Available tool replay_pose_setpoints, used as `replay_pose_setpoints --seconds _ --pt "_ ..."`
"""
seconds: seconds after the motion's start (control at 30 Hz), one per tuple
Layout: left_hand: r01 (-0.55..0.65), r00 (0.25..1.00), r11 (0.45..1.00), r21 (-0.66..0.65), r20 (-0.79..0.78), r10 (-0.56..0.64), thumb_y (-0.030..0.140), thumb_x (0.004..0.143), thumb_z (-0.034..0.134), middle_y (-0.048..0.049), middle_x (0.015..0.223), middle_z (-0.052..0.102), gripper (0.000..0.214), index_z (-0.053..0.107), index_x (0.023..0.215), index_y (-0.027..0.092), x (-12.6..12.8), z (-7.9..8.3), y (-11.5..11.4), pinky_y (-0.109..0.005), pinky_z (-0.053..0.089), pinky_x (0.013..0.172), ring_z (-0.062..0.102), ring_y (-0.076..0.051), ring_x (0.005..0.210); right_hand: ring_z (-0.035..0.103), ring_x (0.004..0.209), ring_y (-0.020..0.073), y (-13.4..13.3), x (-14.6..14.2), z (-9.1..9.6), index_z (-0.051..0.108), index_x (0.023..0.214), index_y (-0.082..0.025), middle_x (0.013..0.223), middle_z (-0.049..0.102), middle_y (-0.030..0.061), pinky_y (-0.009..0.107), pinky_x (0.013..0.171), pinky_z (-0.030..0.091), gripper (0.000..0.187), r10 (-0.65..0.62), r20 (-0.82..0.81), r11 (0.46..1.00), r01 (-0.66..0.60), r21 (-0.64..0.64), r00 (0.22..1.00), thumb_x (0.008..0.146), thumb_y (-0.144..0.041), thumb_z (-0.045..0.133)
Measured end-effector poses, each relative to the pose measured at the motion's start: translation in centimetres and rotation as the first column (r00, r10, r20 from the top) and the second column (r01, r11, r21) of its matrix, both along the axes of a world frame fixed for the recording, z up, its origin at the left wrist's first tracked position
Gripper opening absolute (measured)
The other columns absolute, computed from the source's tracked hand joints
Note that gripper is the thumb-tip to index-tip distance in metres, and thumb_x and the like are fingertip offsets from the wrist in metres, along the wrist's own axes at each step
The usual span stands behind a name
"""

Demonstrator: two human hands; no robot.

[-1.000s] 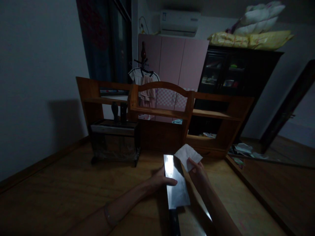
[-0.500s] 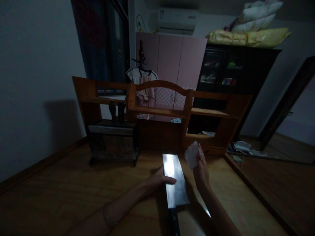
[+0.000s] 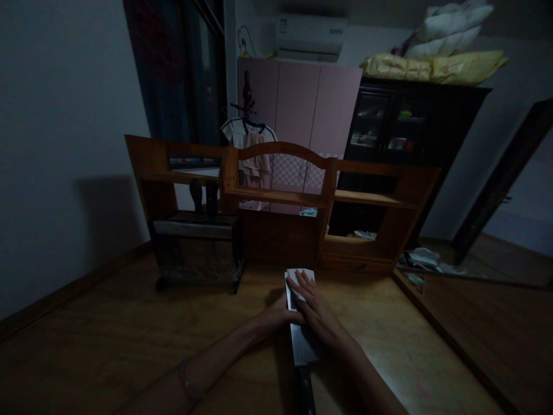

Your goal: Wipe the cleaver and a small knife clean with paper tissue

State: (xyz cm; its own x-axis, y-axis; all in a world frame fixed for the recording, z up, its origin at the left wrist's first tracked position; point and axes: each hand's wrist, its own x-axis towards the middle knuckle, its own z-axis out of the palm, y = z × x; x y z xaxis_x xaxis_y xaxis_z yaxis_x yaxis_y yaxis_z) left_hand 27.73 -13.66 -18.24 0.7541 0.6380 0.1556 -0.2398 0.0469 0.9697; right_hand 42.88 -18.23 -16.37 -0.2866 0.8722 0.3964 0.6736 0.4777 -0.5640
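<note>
A cleaver (image 3: pixel 305 346) with a wide metal blade and black handle is held with the blade pointing away from me and the handle toward me. My left hand (image 3: pixel 275 317) grips the blade from its left side, thumb across the flat face and the other fingers hidden beneath. My right hand (image 3: pixel 318 311) presses a white tissue (image 3: pixel 295 274) against the upper end of the blade. Its fingers lie extended over the tissue, covering much of it and part of the metal.
On the wooden tabletop (image 3: pixel 129 340) at the left stands a knife holder (image 3: pixel 194 230) with two dark handles upright in it. A wooden shelf unit (image 3: pixel 280 199) runs along the back edge. A raised ledge (image 3: pixel 449 340) borders the right side.
My right hand has come left and down from beside the cleaver, bringing the tissue onto the blade. My left hand and the cleaver have stayed in about the same place.
</note>
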Motion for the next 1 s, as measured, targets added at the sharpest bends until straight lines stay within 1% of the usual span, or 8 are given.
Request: replay_pose_setpoints --seconds 0.1,0.2,0.27,0.37,0.47,0.57,0.8,1.0 --pt "-0.059 0.998 0.996 -0.065 -0.021 0.058 0.001 0.057 0.064 -0.0114 0.133 0.05 0.084 0.038 0.136 0.016 0.2 -0.5 0.3 -0.037 0.038 0.097 0.045 -0.03 0.122 0.007 0.142 0.0181 -0.1 -0.7 0.4 0.023 0.143 -0.038 0.153 0.018 -0.0047 0.05 0.116 0.005 0.044 0.023 0.023 1.0 -0.023 -0.003 0.999 0.099 -0.039 0.029" --pt "-0.041 0.999 0.996 -0.076 -0.025 0.04 0.002 0.058 0.064 -0.0103 0.122 0.059 0.074 0.047 0.13 0.014 0.2 -1.1 0.6 -0.036 0.039 0.096 0.052 -0.027 0.113 0.009 0.142 0.0175 -0.2 -1.3 0.6 0.013 0.145 -0.039 0.153 0.02 -0.0059 0.052 0.115 0.002 0.047 0.025 0.013 1.0 -0.025 -0.002 1.0 0.1 -0.038 0.027" --pt "-0.029 0.999 0.997 -0.07 -0.033 0.027 0.002 0.058 0.063 -0.0092 0.117 0.061 0.07 0.05 0.126 0.014 0.2 -1.5 0.8 -0.036 0.041 0.092 0.055 -0.026 0.107 0.009 0.142 0.0176 -0.2 -1.4 0.6 0.008 0.145 -0.038 0.153 0.018 -0.0057 0.052 0.115 0.004 0.048 0.018 -0.004 1.0 -0.018 -0.001 1.0 0.1 -0.037 0.026" --pt "-0.049 0.998 0.998 -0.044 -0.051 0.047 0.003 0.057 0.063 -0.0093 0.116 0.061 0.067 0.053 0.122 0.014 0.3 -1.7 1.0 -0.036 0.042 0.09 0.054 -0.027 0.107 0.007 0.142 0.0187 0.1 -1.3 0.3 0.014 0.145 -0.037 0.153 0.017 -0.0048 0.052 0.115 0.007 0.047 0.027 0.006 1.0 -0.027 -0.009 1.0 0.1 -0.038 0.027" --pt "-0.045 0.999 0.999 -0.029 -0.017 0.044 0.004 0.057 0.066 -0.0092 0.124 0.056 0.071 0.051 0.125 0.015 0.4 -1.5 1.1 -0.035 0.039 0.095 0.048 -0.027 0.117 0.008 0.142 0.0206 0.5 -1.2 0.0 0.025 0.143 -0.036 0.153 0.02 -0.0036 0.053 0.115 0.009 0.044 0.04 0.028 0.999 -0.04 -0.011 0.999 0.099 -0.04 0.028" --pt "-0.029 1.0 0.999 -0.021 0.005 0.029 0.004 0.057 0.068 -0.0095 0.129 0.052 0.076 0.048 0.129 0.016 0.5 -1.5 1.1 -0.035 0.038 0.097 0.045 -0.028 0.121 0.01 0.142 0.0211 0.7 -1.2 0.0 0.026 0.143 -0.035 0.152 0.021 -0.0015 0.053 0.114 0.011 0.044 0.027 0.04 1.0 -0.027 0.004 0.999 0.099 -0.041 0.027" --pt "-0.011 1.0 0.996 -0.086 0.016 0.012 0.003 0.06 0.067 -0.0084 0.127 0.056 0.082 0.04 0.135 0.021 0.0 -1.2 0.7 -0.037 0.042 0.092 0.053 -0.027 0.113 0.021 0.14 0.0199 0.7 -0.4 0.2 0.024 0.144 -0.032 0.149 0.03 0.0022 0.055 0.113 -0.003 0.046 -0.138 0.195 0.989 0.123 0.086 0.971 0.099 -0.038 0.028" --pt "0.002 1.0 0.992 -0.128 0.004 -0.002 0.006 0.06 0.072 -0.0082 0.119 0.06 0.077 0.046 0.132 0.02 -0.2 -0.5 0.4 -0.038 0.04 0.097 0.053 -0.026 0.112 0.031 0.136 0.0215 1.0 0.3 -0.5 0.033 0.142 -0.029 0.145 0.04 0.0048 0.057 0.111 -0.011 0.045 -0.27 0.221 0.962 0.256 0.092 0.937 0.099 -0.042 0.024"
